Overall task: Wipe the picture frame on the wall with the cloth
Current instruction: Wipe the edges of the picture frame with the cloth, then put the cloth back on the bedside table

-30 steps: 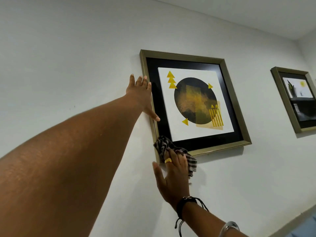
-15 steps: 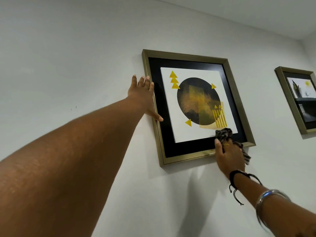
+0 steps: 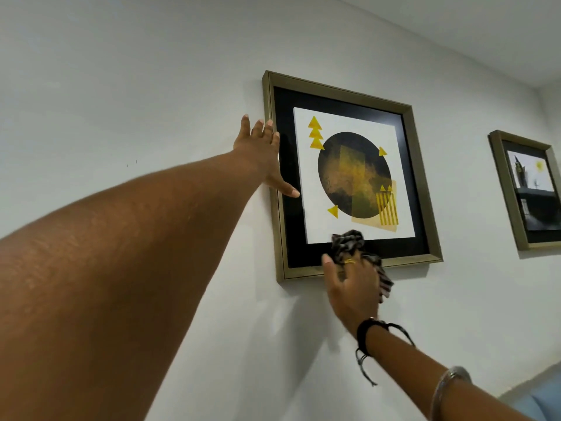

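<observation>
A square picture frame (image 3: 423, 165) with a dull gold border hangs on the white wall; inside is a black mat and a print of a dark circle with yellow triangles. My left hand (image 3: 263, 158) lies flat against the frame's left edge, fingers spread, thumb over the black mat. My right hand (image 3: 352, 287) grips a crumpled black-and-white checked cloth (image 3: 349, 243) and presses it on the bottom of the frame, left of its middle. The cloth covers part of the lower mat and bottom rail.
A second gold-framed picture (image 3: 528, 192) hangs on the same wall to the right, partly cut off by the view's edge. The ceiling meets the wall at the top right. A pale blue surface (image 3: 543, 399) shows in the bottom right corner.
My right hand swept the cloth along the frame's bottom from the left corner to the right corner, then back toward the middle. My left hand stayed on the left edge.
</observation>
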Motion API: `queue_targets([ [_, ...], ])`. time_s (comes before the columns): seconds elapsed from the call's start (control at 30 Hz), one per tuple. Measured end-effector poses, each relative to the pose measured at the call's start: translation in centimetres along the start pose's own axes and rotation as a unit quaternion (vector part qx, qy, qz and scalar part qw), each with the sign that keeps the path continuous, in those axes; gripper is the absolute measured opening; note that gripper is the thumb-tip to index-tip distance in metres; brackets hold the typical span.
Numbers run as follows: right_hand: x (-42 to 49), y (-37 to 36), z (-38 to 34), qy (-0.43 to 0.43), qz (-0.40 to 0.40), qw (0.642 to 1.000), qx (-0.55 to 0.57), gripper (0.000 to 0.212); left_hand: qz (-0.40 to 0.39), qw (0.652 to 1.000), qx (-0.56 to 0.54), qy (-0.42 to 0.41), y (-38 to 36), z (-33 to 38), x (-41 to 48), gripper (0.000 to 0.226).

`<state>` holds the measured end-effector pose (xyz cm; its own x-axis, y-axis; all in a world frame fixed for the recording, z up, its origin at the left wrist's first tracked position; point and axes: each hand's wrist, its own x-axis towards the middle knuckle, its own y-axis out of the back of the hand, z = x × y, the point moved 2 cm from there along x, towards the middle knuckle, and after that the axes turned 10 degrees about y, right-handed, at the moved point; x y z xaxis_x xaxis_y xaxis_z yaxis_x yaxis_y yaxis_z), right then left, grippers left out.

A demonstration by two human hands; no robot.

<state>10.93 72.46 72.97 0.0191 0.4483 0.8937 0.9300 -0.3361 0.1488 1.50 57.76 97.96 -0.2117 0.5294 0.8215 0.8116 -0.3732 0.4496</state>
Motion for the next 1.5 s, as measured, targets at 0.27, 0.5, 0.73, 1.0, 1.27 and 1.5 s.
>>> queue_targets([
  [0.27,-2.8,-1.1,-8.2,0.031,0.011,0.997,0.069,0.055,0.03,0.999,-0.01,-0.019,-0.6,-0.9,-1.4,0.13],
  [0.5,-2.2,0.1,-10.2,-0.014,-0.08,0.994,0.075,0.05,0.121,0.976,-0.176,-0.041,-4.5,-1.8,-9.9,0.093],
  [0.73,-4.3,3.1,-13.9,-0.233,-0.035,0.887,0.397,0.023,0.001,0.894,-0.443,0.074,-7.6,-5.5,-21.2,0.081],
  [1.0,-20.1,2.1,-19.6,-0.452,-0.264,0.596,0.609,0.044,-0.21,0.692,-0.621,0.303,-13.2,-8.6,-37.6,0.083],
  [1.27,-49.9,-2.6,-18.7,-0.58,-0.455,0.461,0.494,0.048,-0.369,0.641,-0.525,0.422,-23.2,-10.3,-66.1,0.071],
  [1.5,-76.2,2.3,-12.8,-0.742,-0.462,0.39,0.288,0.037,-0.583,0.654,-0.365,0.315,-27.8,-9.5,-93.5,0.078],
])
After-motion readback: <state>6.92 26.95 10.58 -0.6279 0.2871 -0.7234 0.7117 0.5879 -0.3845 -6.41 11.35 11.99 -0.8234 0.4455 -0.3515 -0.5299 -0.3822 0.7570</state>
